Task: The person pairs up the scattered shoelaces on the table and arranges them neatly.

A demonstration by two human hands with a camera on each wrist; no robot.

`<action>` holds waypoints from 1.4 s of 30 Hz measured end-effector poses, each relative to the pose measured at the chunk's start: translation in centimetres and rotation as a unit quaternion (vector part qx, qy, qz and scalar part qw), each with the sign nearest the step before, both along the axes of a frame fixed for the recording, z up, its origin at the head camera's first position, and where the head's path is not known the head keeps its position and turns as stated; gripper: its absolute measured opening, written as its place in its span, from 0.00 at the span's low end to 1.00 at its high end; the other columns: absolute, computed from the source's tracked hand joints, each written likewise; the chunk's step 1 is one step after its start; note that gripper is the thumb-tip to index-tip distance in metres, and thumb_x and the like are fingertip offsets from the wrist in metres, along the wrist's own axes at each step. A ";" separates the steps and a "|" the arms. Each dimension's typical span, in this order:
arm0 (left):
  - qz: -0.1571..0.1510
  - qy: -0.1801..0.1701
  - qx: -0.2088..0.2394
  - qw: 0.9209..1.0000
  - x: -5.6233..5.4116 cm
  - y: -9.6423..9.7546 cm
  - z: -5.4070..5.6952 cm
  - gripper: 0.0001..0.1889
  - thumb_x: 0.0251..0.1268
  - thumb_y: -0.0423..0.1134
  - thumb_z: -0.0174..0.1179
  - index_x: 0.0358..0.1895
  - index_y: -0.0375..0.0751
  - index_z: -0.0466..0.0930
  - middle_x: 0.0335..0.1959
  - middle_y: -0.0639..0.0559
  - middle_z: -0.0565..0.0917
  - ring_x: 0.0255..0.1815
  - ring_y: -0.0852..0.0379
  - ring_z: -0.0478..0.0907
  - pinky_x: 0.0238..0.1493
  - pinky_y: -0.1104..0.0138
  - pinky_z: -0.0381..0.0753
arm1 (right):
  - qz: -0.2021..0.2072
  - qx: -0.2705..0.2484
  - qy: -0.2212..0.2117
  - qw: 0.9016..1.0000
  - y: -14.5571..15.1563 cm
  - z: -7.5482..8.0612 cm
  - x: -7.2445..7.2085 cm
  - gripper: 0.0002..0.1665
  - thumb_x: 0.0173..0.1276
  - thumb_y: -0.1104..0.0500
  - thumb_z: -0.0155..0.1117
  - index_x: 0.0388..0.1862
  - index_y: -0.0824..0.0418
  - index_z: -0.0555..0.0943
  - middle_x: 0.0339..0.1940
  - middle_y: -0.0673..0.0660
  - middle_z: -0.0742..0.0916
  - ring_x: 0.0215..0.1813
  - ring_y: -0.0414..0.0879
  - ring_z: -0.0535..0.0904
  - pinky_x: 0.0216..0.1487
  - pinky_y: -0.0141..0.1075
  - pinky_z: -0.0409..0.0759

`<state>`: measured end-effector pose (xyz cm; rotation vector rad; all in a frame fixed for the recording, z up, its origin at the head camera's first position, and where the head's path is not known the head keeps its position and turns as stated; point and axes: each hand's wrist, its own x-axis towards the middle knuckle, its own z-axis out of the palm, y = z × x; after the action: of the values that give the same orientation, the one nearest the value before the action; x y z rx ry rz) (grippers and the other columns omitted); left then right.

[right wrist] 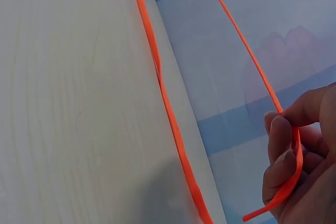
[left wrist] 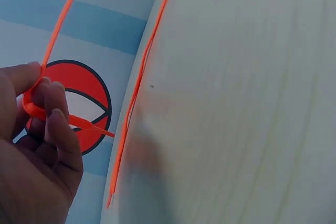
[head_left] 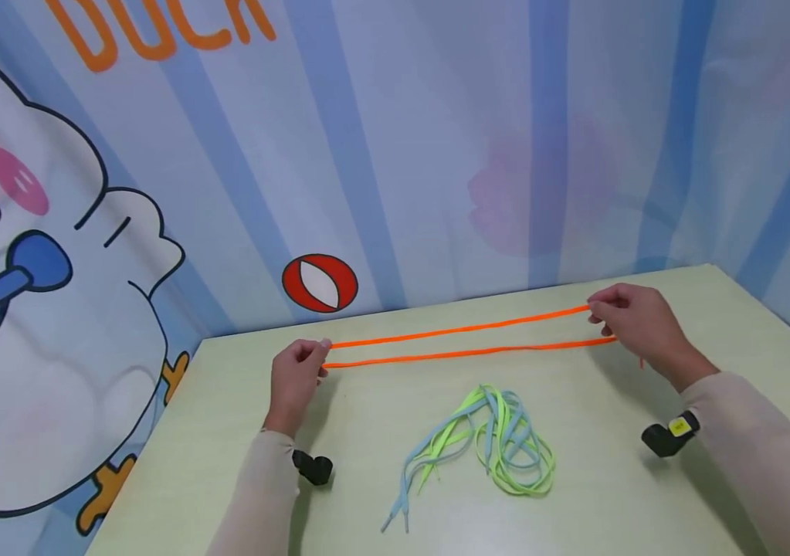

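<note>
Left hand (head_left: 296, 380) and right hand (head_left: 638, 324) pinch orange lace (head_left: 460, 330) near its ends, good hold points, looks light, soft, slipperiness unclear

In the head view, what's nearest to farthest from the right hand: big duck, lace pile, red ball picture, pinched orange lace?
1. Orange lace: pinched in the right hand.
2. Lace pile: on the table, to its left.
3. Red ball picture: on the backdrop, farther left.
4. Big duck: far left.

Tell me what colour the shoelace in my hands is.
Bright orange; the held shoelace shows best in the head view.
</note>
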<state>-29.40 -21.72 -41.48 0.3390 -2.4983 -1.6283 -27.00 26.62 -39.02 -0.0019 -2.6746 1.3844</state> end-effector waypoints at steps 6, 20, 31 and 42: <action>-0.041 -0.002 -0.077 0.996 -0.5 -0.1 0.2 0.13 0.70 0.49 0.64 0.49 0.47 0.82 0.45 0.42 0.82 0.41 0.46 0.79 0.39 0.62 0.77 | -0.009 0.040 -0.010 0.999 1.0 0.1 -0.4 0.22 0.79 0.52 0.53 0.58 0.68 0.77 0.48 0.67 0.85 0.44 0.57 0.82 0.38 0.37 0.80; -0.055 -0.010 -0.165 0.985 -1.2 -0.7 0.5 0.13 0.75 0.39 0.59 0.57 0.42 0.83 0.48 0.47 0.81 0.46 0.48 0.75 0.44 0.62 0.79 | 0.020 0.138 0.001 0.990 1.1 0.1 -1.3 0.19 0.76 0.56 0.53 0.55 0.69 0.78 0.43 0.63 0.86 0.38 0.53 0.80 0.34 0.40 0.78; -0.067 -0.066 -0.233 0.968 -1.5 -1.2 -0.1 0.12 0.73 0.39 0.59 0.54 0.42 0.85 0.51 0.45 0.81 0.49 0.47 0.74 0.48 0.59 0.81 | 0.035 0.187 -0.006 0.982 2.2 -1.0 -1.4 0.18 0.74 0.57 0.56 0.53 0.70 0.78 0.46 0.66 0.84 0.41 0.56 0.78 0.41 0.50 0.78; -0.064 -0.084 -0.266 0.958 -1.7 -1.7 0.0 0.13 0.72 0.42 0.61 0.53 0.42 0.85 0.48 0.46 0.83 0.47 0.47 0.75 0.47 0.57 0.79 | 0.033 0.218 -0.017 0.975 2.6 -1.5 -1.4 0.18 0.72 0.58 0.56 0.53 0.71 0.78 0.47 0.68 0.84 0.38 0.54 0.78 0.38 0.48 0.78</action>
<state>-31.06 -23.42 -41.46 0.2575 -3.0061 -0.9233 -28.43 29.23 -40.55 0.1083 -2.9712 0.7892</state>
